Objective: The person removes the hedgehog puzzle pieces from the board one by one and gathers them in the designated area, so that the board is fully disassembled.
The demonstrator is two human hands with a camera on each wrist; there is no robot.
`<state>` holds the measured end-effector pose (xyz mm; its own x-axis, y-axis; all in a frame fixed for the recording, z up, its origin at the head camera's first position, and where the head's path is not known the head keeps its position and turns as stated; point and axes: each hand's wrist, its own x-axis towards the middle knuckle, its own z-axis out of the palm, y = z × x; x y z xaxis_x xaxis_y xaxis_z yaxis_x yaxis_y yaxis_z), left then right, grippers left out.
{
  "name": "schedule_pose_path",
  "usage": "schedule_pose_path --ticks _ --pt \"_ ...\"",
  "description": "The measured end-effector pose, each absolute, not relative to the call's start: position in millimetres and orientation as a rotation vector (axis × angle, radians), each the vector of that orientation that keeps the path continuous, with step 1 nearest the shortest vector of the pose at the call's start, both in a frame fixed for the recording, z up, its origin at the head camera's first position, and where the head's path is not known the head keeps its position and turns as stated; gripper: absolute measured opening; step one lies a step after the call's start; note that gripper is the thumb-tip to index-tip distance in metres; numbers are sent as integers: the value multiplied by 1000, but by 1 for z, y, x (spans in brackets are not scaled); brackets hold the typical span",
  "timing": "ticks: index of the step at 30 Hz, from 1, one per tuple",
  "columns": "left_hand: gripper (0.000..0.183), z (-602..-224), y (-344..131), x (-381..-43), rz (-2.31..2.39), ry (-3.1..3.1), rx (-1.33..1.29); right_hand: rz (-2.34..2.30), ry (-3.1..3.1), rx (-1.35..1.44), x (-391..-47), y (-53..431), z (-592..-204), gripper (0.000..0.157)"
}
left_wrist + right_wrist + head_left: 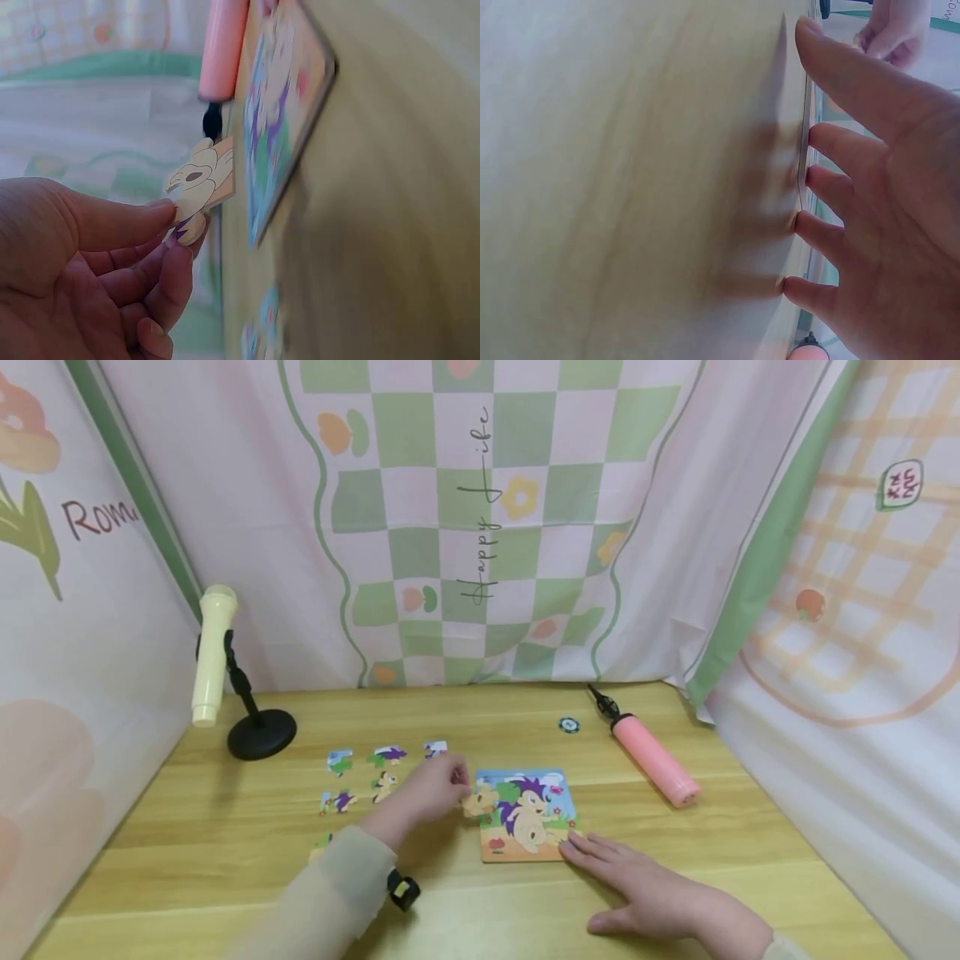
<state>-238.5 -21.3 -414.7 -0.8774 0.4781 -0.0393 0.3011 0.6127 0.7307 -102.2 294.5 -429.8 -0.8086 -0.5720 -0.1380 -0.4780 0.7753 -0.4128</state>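
Between thumb and fingers, my left hand point(433, 791) pinches a cream-coloured jigsaw piece point(196, 176) with a dark oval and a bit of purple. It holds the piece at the left edge of a square picture puzzle board point(528, 818) showing a purple-spiked hedgehog. In the left wrist view the piece stands tilted, close to the board's edge. My right hand point(648, 885) lies with outstretched fingers, its fingertips at the board's lower right corner. The right wrist view shows those fingers spread, fingertips down at the surface.
Loose jigsaw pieces point(385, 786) lie in rows left of the board, partly behind my left arm. A cream microphone point(213, 652) on a black stand point(261, 733) is at the back left. At the back right are a pink hand pump point(654, 760) and a small round chip point(569, 725).
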Motion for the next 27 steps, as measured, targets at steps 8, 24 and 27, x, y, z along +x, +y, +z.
schedule_pose_path --ticks 8,24,27 --pt "5 -397 -90 -245 1160 2680 453 -534 2708 -805 -102 294 -428 84" --pt "9 -404 -153 -239 1112 2630 375 -541 2689 -796 -104 296 -430 84" --pt "9 -411 -148 -235 1107 2604 333 -536 2693 -801 -104 296 -431 84"
